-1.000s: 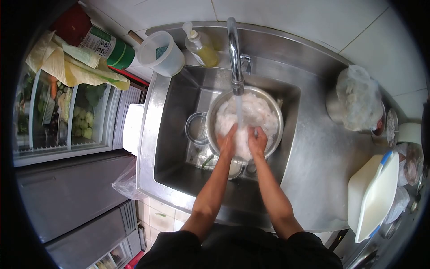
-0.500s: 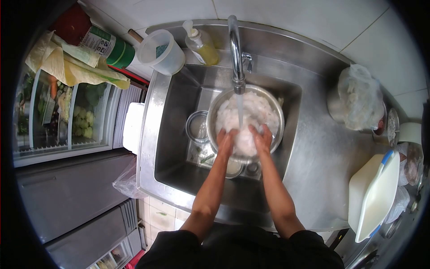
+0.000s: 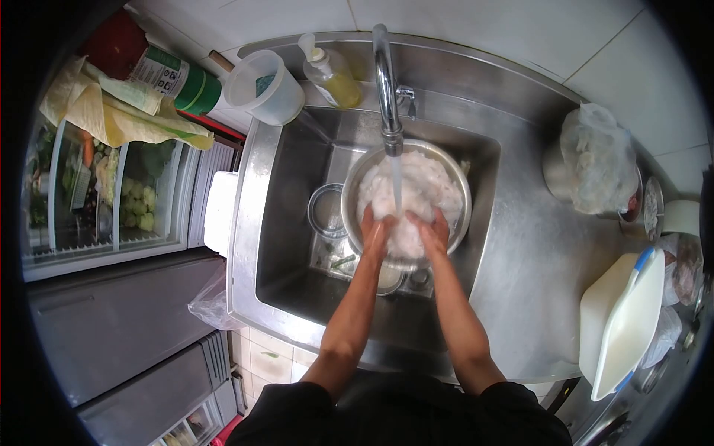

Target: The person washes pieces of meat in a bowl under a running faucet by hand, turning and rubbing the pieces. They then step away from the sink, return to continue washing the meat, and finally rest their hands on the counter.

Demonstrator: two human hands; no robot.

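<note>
A round metal bowl [image 3: 464,215] stands in the sink [image 3: 297,286], filled with a pale pinkish-white soft mass [image 3: 418,177] that I cannot identify. Water runs onto it from the curved faucet [image 3: 384,82]. My left hand [image 3: 377,232] is in the bowl's near left part, fingers curled round some of the mass. Opposite it, at the near right, my right hand [image 3: 431,232] grips the same mass, its thumb turned inward. Some fingertips of both hands are sunk in the mass and hidden.
A small metal strainer [image 3: 316,212] lies left of the bowl. Behind the sink's left corner stand a plastic tub [image 3: 286,100] and a soap bottle [image 3: 338,82]. On the right are a bagged pot [image 3: 595,163] and a white bin [image 3: 602,320]. A glass-front fridge [image 3: 111,253] is at left.
My hands have shifted slightly within the bowl, and the thumbs have come closer together than half a second ago. The mass between them has changed shape. Water still runs.
</note>
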